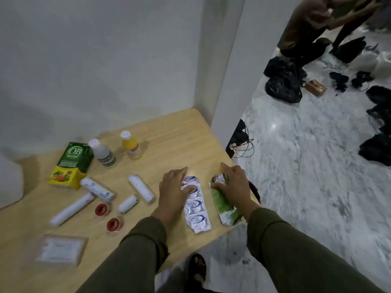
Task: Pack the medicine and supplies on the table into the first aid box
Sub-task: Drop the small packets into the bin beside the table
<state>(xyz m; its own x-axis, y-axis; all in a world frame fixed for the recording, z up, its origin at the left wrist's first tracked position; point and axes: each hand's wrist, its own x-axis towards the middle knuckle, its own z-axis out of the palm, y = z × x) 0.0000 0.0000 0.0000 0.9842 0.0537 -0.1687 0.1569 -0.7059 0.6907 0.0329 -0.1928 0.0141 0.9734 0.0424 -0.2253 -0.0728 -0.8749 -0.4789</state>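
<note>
My left hand point(174, 190) lies flat on the upper end of a silver pill strip with blue print point(196, 210), thumb across it. My right hand point(233, 185) rests on the top of a green foil pill strip point(224, 207) near the table's right edge. Neither strip is lifted. Several white bandage rolls point(140, 188) lie to the left, with two red tape rolls point(102, 209). A green and yellow box point(72, 163), a white bottle point(103, 153) and a yellow bottle point(131, 148) stand further back. A flat gauze packet point(60, 249) lies front left.
The wooden table point(179, 140) stands in a wall corner. A white object point(9, 182) is cut off at the far left. On the marble floor to the right are black bags point(283, 85) and cables; another person stands at the top right.
</note>
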